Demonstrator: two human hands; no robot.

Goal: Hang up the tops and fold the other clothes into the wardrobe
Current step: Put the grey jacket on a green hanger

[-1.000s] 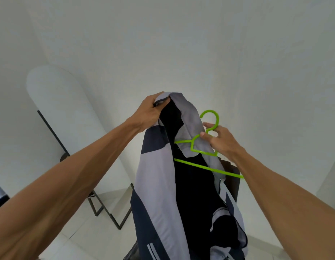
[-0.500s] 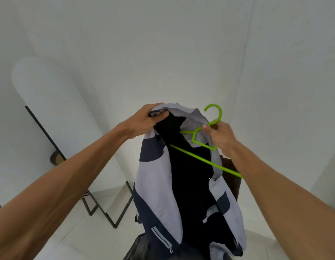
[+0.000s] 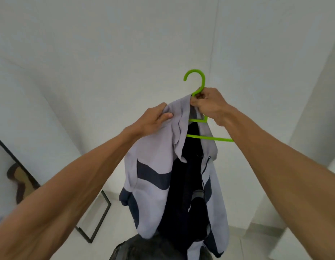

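Jacket [image 3: 153,184], grey with navy bands and a dark lining, hangs open in the middle of the frame, held up in the air before a white wall, with no wardrobe rail in view. A green hanger [image 3: 208,137] sits partly inside it. The hook rises clear above the collar at upper centre, and the lower bar and one arm stick out bare toward the right of the frame. The right hand [image 3: 208,104] pinches the hanger's neck just below the hook, fingers curled tight, with the collar edge bunched against them. The left hand [image 3: 153,119] grips a fold of grey shoulder cloth between thumb and curled fingers, just left of the hook.

The step in hand looks like seating the jacket on the hanger. The arm hidden under the cloth seems covered; the bare one, I judge, is not. To do it well, hold the neck steady and level and draw the loose shoulder over the bare arm. Then tug the collar so it centres under the hook. The cloth looks thin and slippery, so a tilted hanger could shed it.
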